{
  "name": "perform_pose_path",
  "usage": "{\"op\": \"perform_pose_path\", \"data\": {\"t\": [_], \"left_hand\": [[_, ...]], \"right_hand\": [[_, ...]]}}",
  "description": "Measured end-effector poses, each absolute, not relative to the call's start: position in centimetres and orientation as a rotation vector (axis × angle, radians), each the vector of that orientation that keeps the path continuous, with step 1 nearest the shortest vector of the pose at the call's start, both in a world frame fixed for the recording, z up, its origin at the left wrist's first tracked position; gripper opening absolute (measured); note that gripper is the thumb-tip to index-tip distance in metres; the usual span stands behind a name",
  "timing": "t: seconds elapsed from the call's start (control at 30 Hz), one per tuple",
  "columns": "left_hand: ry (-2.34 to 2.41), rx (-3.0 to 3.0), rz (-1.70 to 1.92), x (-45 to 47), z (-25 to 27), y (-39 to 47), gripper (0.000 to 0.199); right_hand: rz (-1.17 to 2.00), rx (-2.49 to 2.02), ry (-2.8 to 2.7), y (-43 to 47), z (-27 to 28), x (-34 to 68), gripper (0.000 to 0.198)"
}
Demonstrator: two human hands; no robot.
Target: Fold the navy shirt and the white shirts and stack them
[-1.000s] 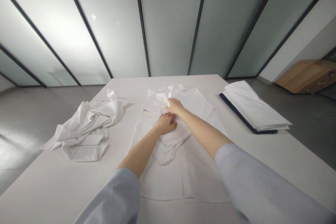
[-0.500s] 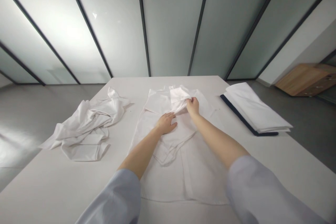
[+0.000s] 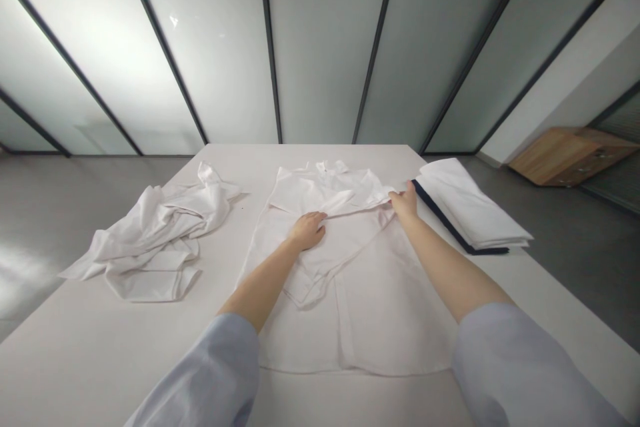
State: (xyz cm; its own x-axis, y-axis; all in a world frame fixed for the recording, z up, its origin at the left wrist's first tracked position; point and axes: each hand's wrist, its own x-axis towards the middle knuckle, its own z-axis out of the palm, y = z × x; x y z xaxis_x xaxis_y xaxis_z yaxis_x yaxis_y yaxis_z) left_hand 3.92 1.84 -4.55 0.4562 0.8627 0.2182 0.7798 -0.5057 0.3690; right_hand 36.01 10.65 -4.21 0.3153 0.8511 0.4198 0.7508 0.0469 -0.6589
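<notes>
- The garment (image 3: 400, 307), white, lies spread in the middle of the bench (image 3: 85, 347), directly before the person, its collar (image 3: 325, 168) at the far end and its hem at the near end.
- A folded layer lies over its middle and slants from a near corner, short of the left hand, up toward the right hand; the cloth is wrinkled there.
- The left hand (image 3: 307, 232) rests palm down on the garment, just left of its middle, fingers pointing forward and to the right; its grip is released, with nothing grasped.
- The right hand (image 3: 405, 203) is out at the garment's right side, its grip pinching an edge of the white fabric between thumb and fingers, with the cloth drawn out toward it.
- Both forearms are bare below pale blue-grey sleeves (image 3: 515, 353).
- Left of the garment, well apart from both hands, a crumpled cloth (image 3: 165, 213), also white, lies in loose folds.
- On the right, a folded cloth (image 3: 470, 203), white, lies on a dark cloth (image 3: 442, 213) whose edge shows along its left and near sides.
- The right hand is near the dark cloth's far corner; whether they touch cannot be told.
- Beyond the bench stand frosted panels (image 3: 320, 47) in dark frames, and a wooden cabinet (image 3: 555, 155) on the grey floor at the right.
</notes>
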Motion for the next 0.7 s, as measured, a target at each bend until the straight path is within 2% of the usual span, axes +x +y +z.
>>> {"op": "perform_pose_path", "data": {"t": [0.1, 0.23, 0.33, 0.53, 0.63, 0.7], "left_hand": [[1.452, 2.476, 0.583, 3.9, -4.7, 2.1, 0.043], [1.491, 2.479, 0.568, 3.9, -4.8, 2.3, 0.041], [1.563, 2.49, 0.514, 4.1, -4.5, 2.3, 0.04], [1.832, 2.444, 0.474, 3.9, -3.8, 3.1, 0.038], [1.856, 2.416, 0.474, 3.0, -3.3, 3.9, 0.034], [1.867, 2.433, 0.436, 2.0, -3.0, 4.4, 0.038]], "right_hand": [[0.311, -1.734, -1.367, 9.2, -2.9, 36.3, 0.065], [0.593, -1.601, -1.245, 5.5, -1.1, 36.4, 0.033], [0.703, -1.493, -1.096, 1.7, -0.3, 36.7, 0.018], [1.03, -1.383, -0.993, -5.8, -0.4, 37.1, 0.023], [1.135, -1.347, -0.99, -8.2, -0.8, 36.8, 0.027], [1.166, -1.337, -1.013, -9.2, -1.0, 36.6, 0.03]]}}
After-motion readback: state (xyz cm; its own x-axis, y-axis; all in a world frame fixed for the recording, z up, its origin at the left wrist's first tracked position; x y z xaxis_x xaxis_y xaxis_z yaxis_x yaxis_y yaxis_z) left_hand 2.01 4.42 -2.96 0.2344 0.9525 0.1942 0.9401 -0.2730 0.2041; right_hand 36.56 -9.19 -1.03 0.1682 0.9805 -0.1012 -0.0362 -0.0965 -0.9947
